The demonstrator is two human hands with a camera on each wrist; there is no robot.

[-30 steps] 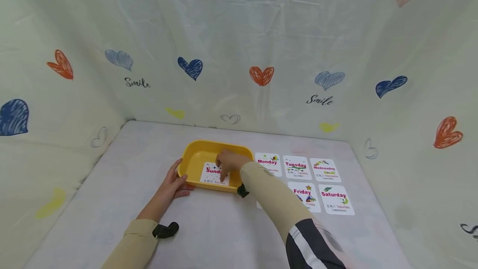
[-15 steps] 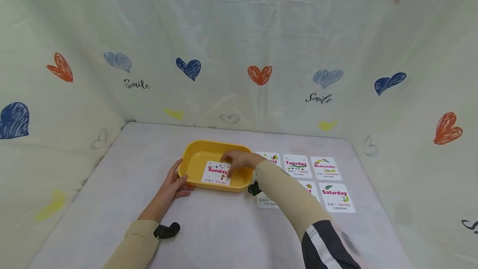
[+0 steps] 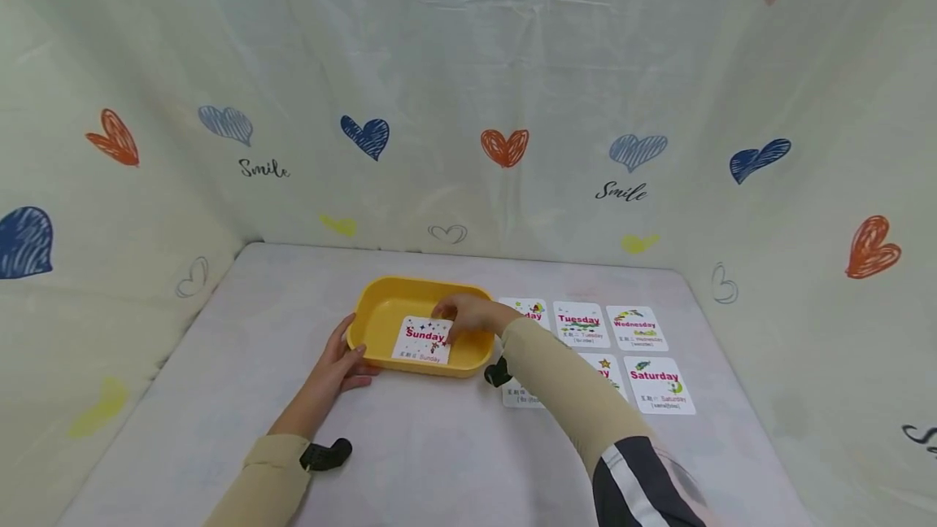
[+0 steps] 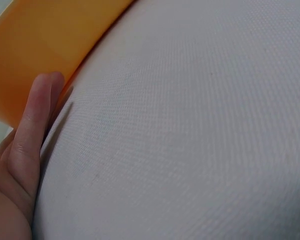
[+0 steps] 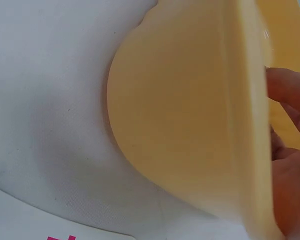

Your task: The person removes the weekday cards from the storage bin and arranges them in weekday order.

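Note:
The yellow tray [image 3: 381, 311] rests on the table, a white card marked Sunday [image 3: 422, 340] lying face up inside it at the near side. My left hand [image 3: 338, 364] grips the tray's near left corner, thumb over the rim. In the left wrist view its fingers [image 4: 32, 112] lie along the outer wall. My right hand [image 3: 472, 315] reaches over the tray's right rim with bent fingers and pinches the card's right edge, which the hand partly covers. The right wrist view shows those fingers [image 5: 290, 90] inside the tray, behind its wall [image 5: 180, 100].
Right of the tray, day cards lie in two rows: Monday [image 3: 538, 314], Tuesday [image 3: 581, 325] and Wednesday [image 3: 635, 328] behind, Saturday [image 3: 659, 386] in front beside others partly hidden by the right sleeve [image 3: 571, 397]. A heart-printed curtain [image 3: 439, 63] stands behind the table.
My right hand has moved right, from over the Sunday card's face to its right edge, uncovering the printed word. My left hand keeps its place on the tray.

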